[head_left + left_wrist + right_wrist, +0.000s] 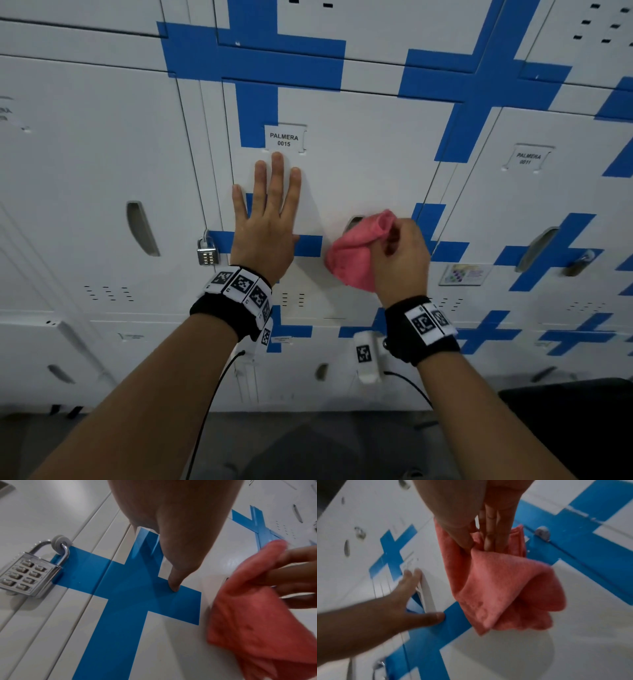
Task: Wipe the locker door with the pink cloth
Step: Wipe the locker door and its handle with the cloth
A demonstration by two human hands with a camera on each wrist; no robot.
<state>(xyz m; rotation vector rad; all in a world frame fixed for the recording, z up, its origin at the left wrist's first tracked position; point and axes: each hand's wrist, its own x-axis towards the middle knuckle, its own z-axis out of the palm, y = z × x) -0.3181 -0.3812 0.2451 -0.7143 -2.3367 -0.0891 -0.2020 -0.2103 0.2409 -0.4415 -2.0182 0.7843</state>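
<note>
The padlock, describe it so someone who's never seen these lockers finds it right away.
Find the white locker door labelled PALMERA 0015. Left of the left hand pressed flat on it hangs the padlock, on a strip of blue tape. It is silver with push buttons.

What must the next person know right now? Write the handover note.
Left hand: flat, fingers straight, pressed on the locker door labelled PALMERA 0015.
Right hand: pinches the bunched pink cloth, which hangs by the door's recessed handle.
Done: cloth in hand, door braced.
Left: wipe the door face; whether any of it has been wiped cannot be told.
</note>
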